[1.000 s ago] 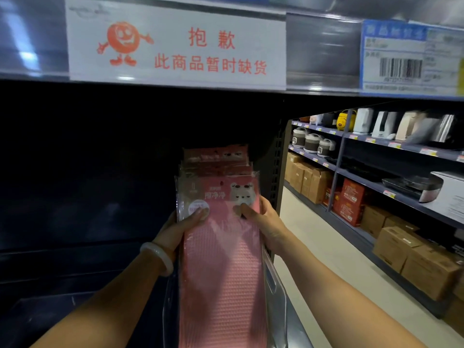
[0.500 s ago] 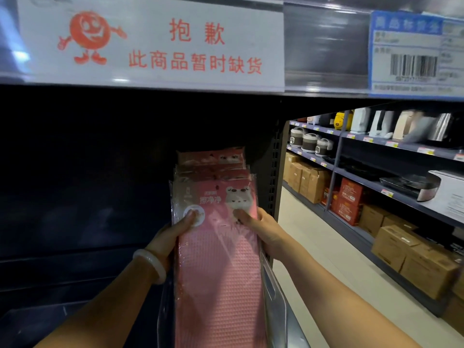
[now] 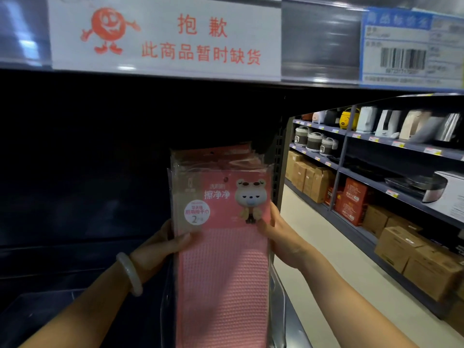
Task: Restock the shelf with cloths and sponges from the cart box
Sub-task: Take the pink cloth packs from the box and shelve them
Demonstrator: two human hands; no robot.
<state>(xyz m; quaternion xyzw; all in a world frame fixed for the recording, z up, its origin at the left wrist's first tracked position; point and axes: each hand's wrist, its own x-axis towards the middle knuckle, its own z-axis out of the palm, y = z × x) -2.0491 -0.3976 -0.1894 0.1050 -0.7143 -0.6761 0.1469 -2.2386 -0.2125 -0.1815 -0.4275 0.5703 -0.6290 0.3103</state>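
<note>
A stack of pink cloth packs in clear wrappers stands upright in the dark shelf bay, right against the bay's right upright. The front pack shows a cartoon bear and a round white label. My left hand, with a pale bangle on the wrist, grips the stack's left edge, thumb across the front. My right hand holds the right edge, thumb on the front pack below the bear. More packs stick up behind the front one.
Overhead runs a shelf rail with a white out-of-stock sign and a blue price label. Right of the bay, an aisle floor leads past shelves of rice cookers and cardboard boxes.
Both thumbs have slid down the front pack, uncovering the round label and the bear. The stack stays in the same spot.
</note>
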